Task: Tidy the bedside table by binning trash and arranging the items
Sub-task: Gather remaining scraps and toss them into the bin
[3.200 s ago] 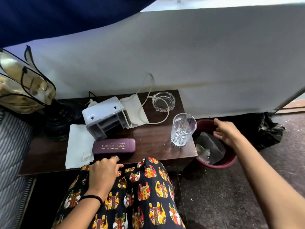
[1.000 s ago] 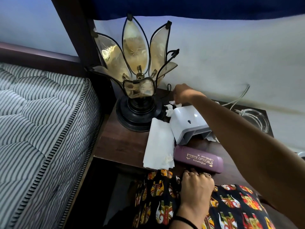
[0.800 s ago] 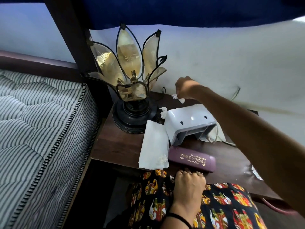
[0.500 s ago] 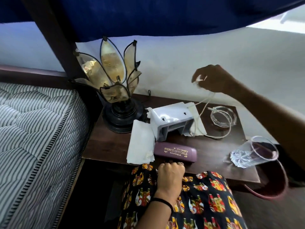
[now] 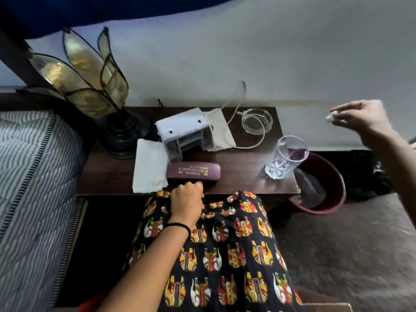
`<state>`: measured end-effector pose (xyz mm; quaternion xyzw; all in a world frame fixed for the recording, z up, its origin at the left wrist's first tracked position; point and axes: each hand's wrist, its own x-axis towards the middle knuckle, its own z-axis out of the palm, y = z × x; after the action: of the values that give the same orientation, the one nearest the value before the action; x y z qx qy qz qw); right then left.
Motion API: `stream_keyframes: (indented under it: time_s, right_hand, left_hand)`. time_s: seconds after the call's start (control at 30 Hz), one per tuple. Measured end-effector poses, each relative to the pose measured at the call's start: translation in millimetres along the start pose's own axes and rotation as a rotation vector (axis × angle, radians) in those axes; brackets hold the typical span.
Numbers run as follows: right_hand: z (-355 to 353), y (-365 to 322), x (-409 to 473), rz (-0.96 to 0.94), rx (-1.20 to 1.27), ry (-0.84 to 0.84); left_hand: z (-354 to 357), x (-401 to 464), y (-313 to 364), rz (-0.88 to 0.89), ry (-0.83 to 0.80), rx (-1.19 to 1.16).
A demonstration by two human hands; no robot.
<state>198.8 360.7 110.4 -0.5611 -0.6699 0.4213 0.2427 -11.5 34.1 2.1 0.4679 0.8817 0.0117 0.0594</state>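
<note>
- My left hand rests at the near tabletop edge, fingers curled on nothing, just before the maroon glasses case.
- Behind it stand a white device, a tumbler and a glass ashtray.
- My right hand hangs above the red bin, fingers pinching a white scrap.

Striped mattress left; patterned skirt below; grey wall behind.
</note>
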Motion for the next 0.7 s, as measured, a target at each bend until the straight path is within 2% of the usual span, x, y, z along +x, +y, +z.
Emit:
stream_keyframes:
  time_s: [0.07, 0.17, 0.27, 0.33, 0.53, 0.7]
  right_hand:
    - [-4, 43, 10, 0.147, -0.029, 0.045]
    - [2, 96, 13, 0.261, -0.206, 0.007]
    - [14, 111, -8, 0.498, 0.056, 0.029]
    - [25, 117, -18, 0.576, 0.127, 0.024]
    - [29, 114, -17, 0.538, 0.185, 0.063]
    - [25, 64, -7, 0.356, 0.224, 0.016]
  left_hand:
    - [3, 1, 2, -0.015, 0.011, -0.020]
    - [5, 2, 2, -0.017, 0.024, -0.022]
    - [6, 2, 3, -0.014, 0.023, -0.017]
    - [6, 2, 3, -0.015, 0.023, -0.013]
    - [6, 1, 4, -0.015, -0.002, -0.011]
    - [5, 1, 2, -0.019, 0.027, -0.030]
